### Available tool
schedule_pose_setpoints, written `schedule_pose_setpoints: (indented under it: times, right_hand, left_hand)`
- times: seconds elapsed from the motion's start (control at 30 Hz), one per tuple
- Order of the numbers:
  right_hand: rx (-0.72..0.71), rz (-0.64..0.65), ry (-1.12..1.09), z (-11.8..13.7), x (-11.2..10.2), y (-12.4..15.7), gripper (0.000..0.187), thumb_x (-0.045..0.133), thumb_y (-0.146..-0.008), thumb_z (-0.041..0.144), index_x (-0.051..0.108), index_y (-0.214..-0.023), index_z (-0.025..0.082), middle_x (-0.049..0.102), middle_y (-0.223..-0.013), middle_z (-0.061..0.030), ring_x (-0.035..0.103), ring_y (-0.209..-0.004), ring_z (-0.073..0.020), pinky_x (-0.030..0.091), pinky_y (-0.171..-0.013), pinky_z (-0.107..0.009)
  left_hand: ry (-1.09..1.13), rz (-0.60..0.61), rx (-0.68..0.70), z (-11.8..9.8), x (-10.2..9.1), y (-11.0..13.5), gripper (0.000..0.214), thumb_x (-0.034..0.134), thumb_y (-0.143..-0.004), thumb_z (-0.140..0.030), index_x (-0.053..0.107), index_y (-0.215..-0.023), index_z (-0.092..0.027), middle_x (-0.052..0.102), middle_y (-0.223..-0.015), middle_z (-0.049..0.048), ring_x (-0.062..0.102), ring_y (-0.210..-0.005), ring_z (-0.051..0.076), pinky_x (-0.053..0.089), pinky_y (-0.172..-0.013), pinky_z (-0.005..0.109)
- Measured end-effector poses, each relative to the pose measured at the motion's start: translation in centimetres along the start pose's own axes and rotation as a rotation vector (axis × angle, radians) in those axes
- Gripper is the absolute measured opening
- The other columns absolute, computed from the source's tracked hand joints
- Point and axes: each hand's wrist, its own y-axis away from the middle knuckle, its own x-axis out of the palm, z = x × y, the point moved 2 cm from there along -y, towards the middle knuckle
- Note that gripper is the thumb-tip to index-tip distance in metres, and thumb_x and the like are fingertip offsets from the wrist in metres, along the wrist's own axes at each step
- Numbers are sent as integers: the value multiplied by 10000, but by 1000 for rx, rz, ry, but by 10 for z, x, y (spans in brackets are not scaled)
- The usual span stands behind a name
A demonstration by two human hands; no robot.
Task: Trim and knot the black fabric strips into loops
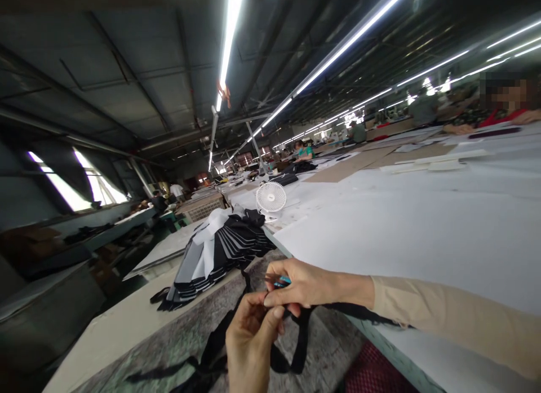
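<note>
My right hand (298, 286), in a beige sleeve, is closed around small thread snips (282, 281) with a teal handle, their dark tips pointing left. Its thumb and fingertips meet those of my left hand (253, 328), which is pinched just below. From between the hands a narrow black fabric strip (301, 342) hangs in a loop. More of the black strip (215, 339) trails down to the left over a mottled grey cloth (169, 331). The exact spot pinched between my fingertips is hidden.
A fanned stack of black and grey fabric pieces (224, 241) lies ahead, left of a small white fan (271, 198). White sheeting (422, 229) covers the table at right. A co-worker (507, 108) sits at the far right; others are farther back.
</note>
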Motion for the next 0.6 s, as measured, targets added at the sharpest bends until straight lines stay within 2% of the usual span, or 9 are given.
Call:
schedule_pose_setpoints:
  times: [0.07,0.13,0.2,0.33,0.47,0.6]
  right_hand:
    - [37,67,-129,-2,-1,-1,450,652,-737,543,474,-890,159,504,-482,69,387,-353,-35,254,-319,-117]
    - [40,130,-264,-2,-3,-3,513,486,-805,647,477,-949,155,535,-509,45,362,-337,-36,236,-317,-131]
    - [-1,138,-271,1,-6,-3,543,409,-838,660,480,-1002,148,549,-525,36,351,-332,-36,238,-326,-140]
    - [-90,69,-34,6,-8,0,363,618,-808,445,514,-961,133,511,-504,65,350,-354,-26,256,-346,-132]
    - [-230,-64,154,9,-3,5,205,573,-846,340,548,-893,141,476,-519,65,436,-425,-41,321,-411,-131]
    - [-416,-146,418,14,3,9,139,543,-859,273,580,-866,139,525,-573,38,496,-484,-55,379,-493,-152]
  left_hand:
    - [-57,-3,60,-1,-1,-1,274,798,-612,-324,626,-728,-146,567,-562,-25,484,-489,62,401,-474,151]
    - [-49,-62,111,-3,-2,0,245,778,-642,-329,618,-713,-157,540,-537,-39,479,-495,57,398,-485,140]
    - [-19,-109,125,-5,-3,2,239,764,-658,-343,612,-710,-167,529,-527,-44,476,-499,56,399,-491,134]
    - [-24,-65,110,-3,-5,1,248,755,-668,-367,644,-756,-163,562,-559,-23,501,-524,67,426,-515,148]
    - [38,-44,27,-1,-8,-3,279,784,-629,-366,649,-756,-157,577,-565,-17,510,-512,71,434,-507,161]
    - [146,-79,-89,-3,-6,-5,296,817,-577,-327,609,-675,-140,524,-522,-35,475,-476,56,356,-435,133]
